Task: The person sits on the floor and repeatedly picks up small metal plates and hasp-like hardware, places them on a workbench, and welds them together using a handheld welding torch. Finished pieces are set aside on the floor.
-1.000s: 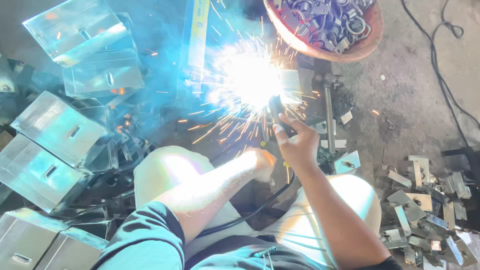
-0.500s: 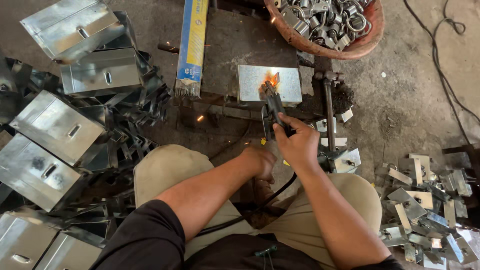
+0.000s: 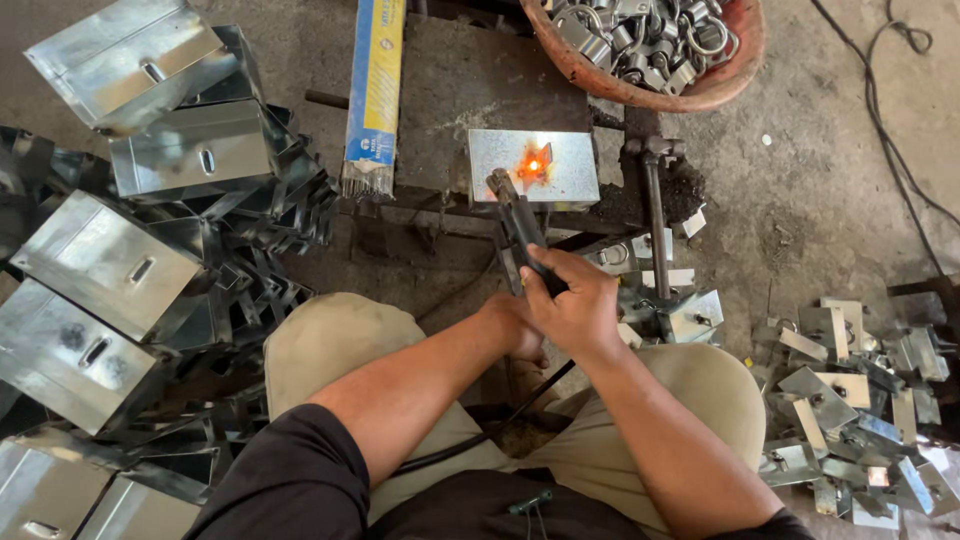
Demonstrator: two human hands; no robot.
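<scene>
My right hand (image 3: 570, 300) grips the black welding electrode holder (image 3: 520, 225), whose tip points at a small galvanised metal plate (image 3: 575, 165) on the work block. A glowing orange weld spot (image 3: 535, 162) shows on that plate. My left hand (image 3: 515, 335) lies under the right wrist and steadies it; most of its fingers are hidden. The holder's black cable (image 3: 520, 395) runs down between my knees.
Stacks of folded galvanised metal boxes (image 3: 110, 270) fill the left. A blue and yellow packet of welding rods (image 3: 375, 90) lies at the top. An orange bowl (image 3: 720, 85) holds metal rings. Small plates (image 3: 840, 400) are heaped at the right.
The bright arc and shower of sparks have stopped. Only a glowing spot is left on the plate. The holder's tip has drawn back slightly from the plate.
</scene>
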